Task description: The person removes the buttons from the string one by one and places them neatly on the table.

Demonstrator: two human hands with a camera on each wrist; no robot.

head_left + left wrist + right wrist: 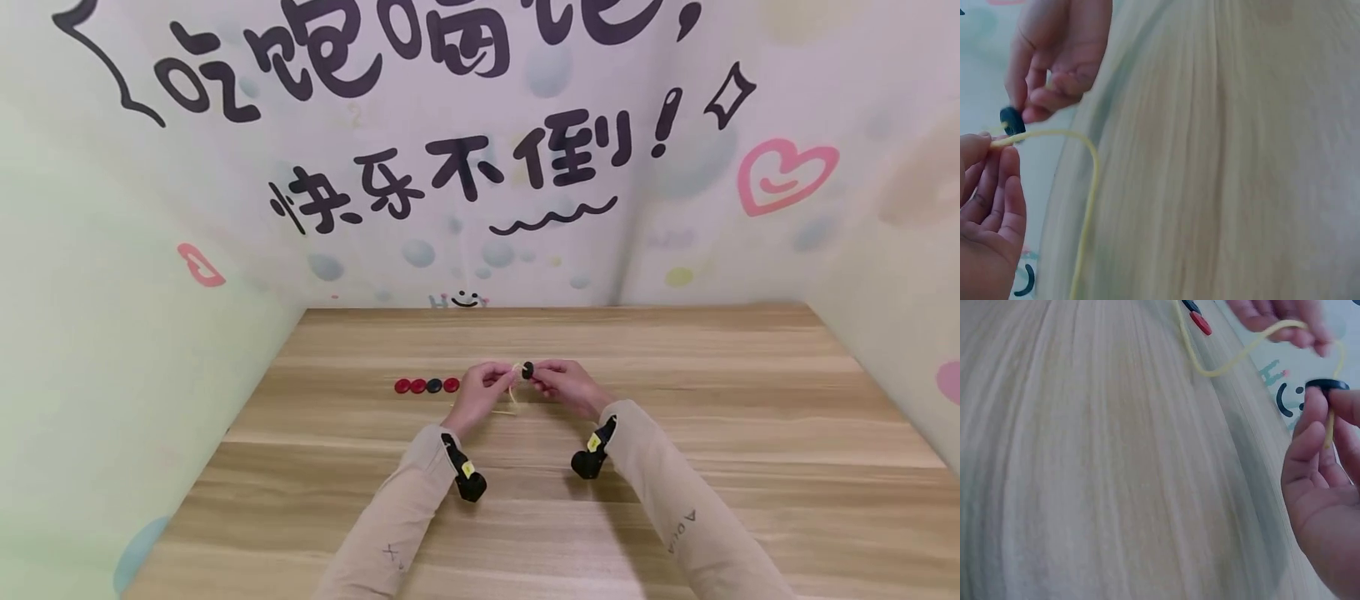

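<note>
My left hand [480, 390] pinches a yellow cord [1088, 194] between thumb and finger, and a long part of it hangs down in a curve. Facing it, my right hand [572, 387] pinches a round black button [1327, 384] by its edge. In the right wrist view the cord reaches one face of the button, and a short cord end [1329, 432] shows on the other side. A small gap separates the two hands above the table. Beside my left hand lie red buttons [402, 386] and a dark button [434, 386] in a row.
The wooden table [675, 483] spreads around both hands. A stretch of cord [504, 412] lies near the left wrist. Behind the table's far edge stands a printed wall sheet [450, 250]. Each wrist carries a black camera [471, 485].
</note>
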